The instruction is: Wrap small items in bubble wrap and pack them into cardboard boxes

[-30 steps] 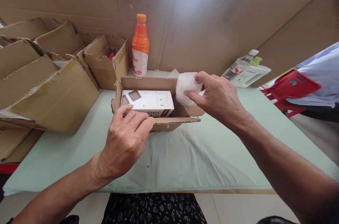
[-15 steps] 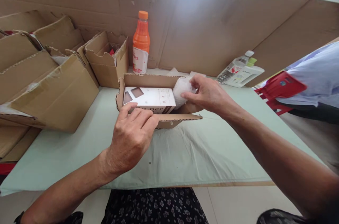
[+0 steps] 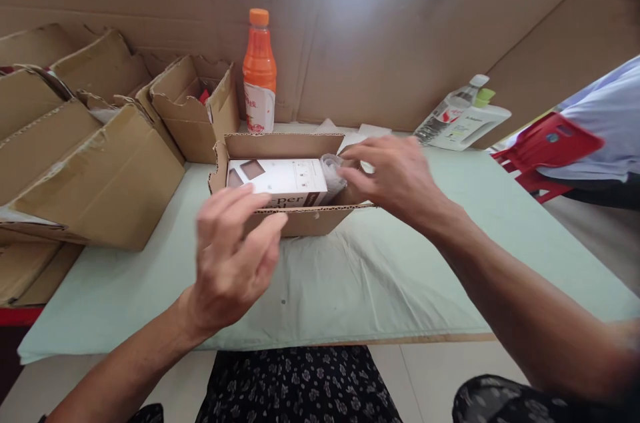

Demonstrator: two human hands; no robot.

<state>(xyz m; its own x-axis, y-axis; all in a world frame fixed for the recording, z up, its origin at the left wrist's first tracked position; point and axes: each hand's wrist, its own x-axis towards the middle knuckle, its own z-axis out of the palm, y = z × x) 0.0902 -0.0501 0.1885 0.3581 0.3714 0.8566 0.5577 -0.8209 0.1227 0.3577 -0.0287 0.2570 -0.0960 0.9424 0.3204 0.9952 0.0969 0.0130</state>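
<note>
Cardboard walls back your pale green table point(image 3: 400, 289), where a small open carton point(image 3: 295, 219) sits just ahead of your hands. Your right hand point(image 3: 395, 176) pinches a wad of clear bubble wrap point(image 3: 332, 173), tucked into the gap at the end of the white product box point(image 3: 275, 179) lying inside the carton. Your left hand point(image 3: 233, 256) hovers loose and empty just short of the carton's near wall, fingers spread, somewhat blurred. Press the wad down beside the box, not on top of it, and steady the near wall with your free hand so the carton does not slide toward the orange bottle point(image 3: 259, 73) beyond it.
</note>
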